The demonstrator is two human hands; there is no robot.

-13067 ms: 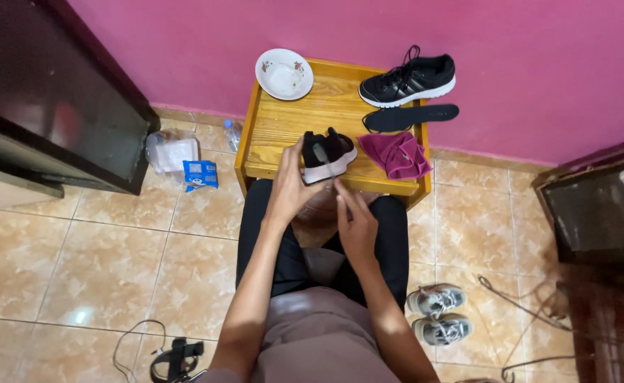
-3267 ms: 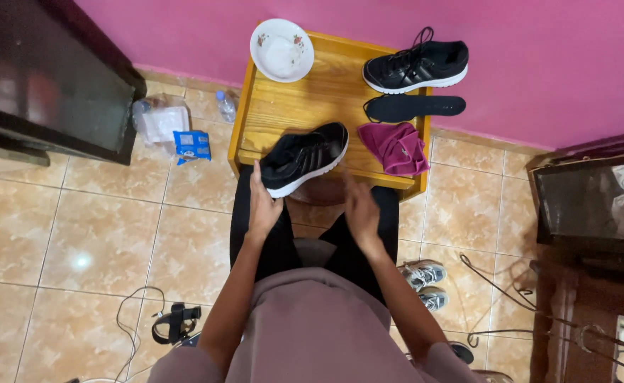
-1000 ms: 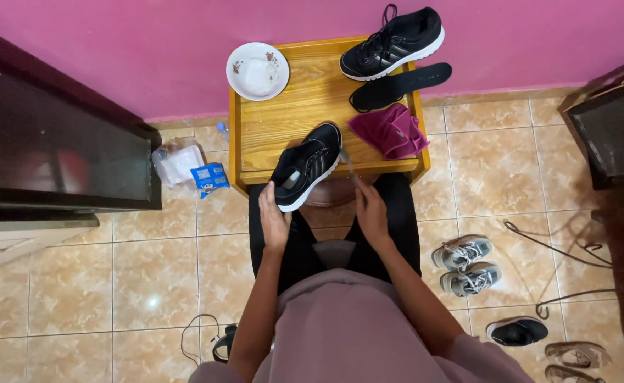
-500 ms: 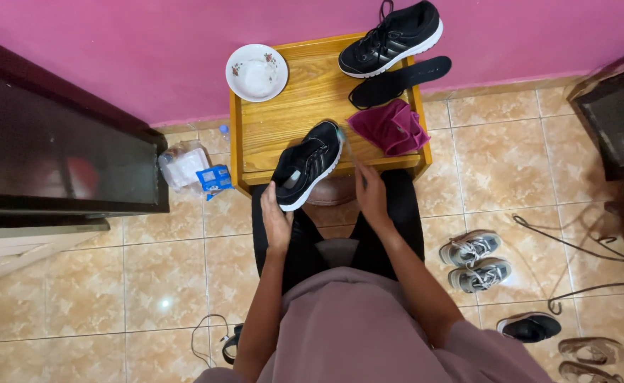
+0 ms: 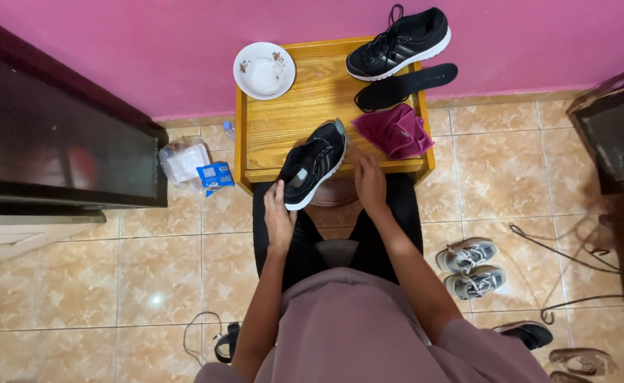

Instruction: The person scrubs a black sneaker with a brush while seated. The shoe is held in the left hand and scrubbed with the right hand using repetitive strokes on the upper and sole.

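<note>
Closest to me, the seated person's left hand [image 5: 279, 216] cups the heel end of a black sneaker [image 5: 313, 163], fingers wrapped up around the white sole so the shoe is steadied with its opening turned upward. The right hand [image 5: 370, 186] rests at the near edge of the wooden table [image 5: 291, 124], just beside the shoe's flank; whether it pinches anything I cannot tell, but it looks loosely curled and not gripping the shoe. The sneaker lies half over the table's front edge, above the lap, its long axis running diagonally: heel toward the left hand, toe pointing up and to the right, toward the wall. Just past the toe sits a crumpled magenta cloth [image 5: 393, 130], within easy reach of the right hand. Farther back lie a loose black insole [image 5: 405, 86], the matching second sneaker [image 5: 399, 42] and a white bowl [image 5: 264, 69], kept apart against the pink wall.
</note>
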